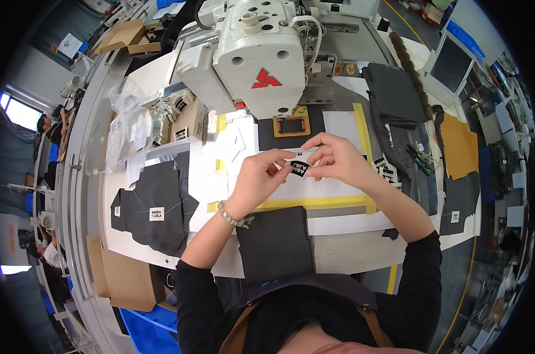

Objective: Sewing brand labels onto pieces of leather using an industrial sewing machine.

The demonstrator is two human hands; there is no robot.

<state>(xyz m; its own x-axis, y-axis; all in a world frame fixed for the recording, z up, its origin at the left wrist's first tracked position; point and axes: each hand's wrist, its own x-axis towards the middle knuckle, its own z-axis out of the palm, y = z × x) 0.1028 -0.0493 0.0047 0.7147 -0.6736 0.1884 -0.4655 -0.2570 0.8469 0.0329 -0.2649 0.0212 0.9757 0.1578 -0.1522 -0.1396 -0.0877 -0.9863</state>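
Between both hands, over a white sheet [332, 189] edged with yellow tape, is a small black label [299, 169] with white lettering. My left hand [260, 176] pinches its left end with thumb and forefinger. At the label's right end, my right hand [338, 164] holds it in the same kind of pinch. Just beyond the hands, a dark grey fabric piece [268, 139] lies beneath the head of a white industrial sewing machine [255, 65]. A yellow-brown clamp frame [291, 126] rests on that piece. Another dark fabric piece [273, 245] hangs over the table's near edge.
At left stands a cardboard box [188, 121] of labels beside clear plastic bags [126, 121]. Dark fabric pieces [152, 203] with sewn-on pale labels lie nearer. On the right are stacked dark fabric [397, 94], loose labels [386, 171], thread snips [420, 158] and mustard fabric [459, 144].
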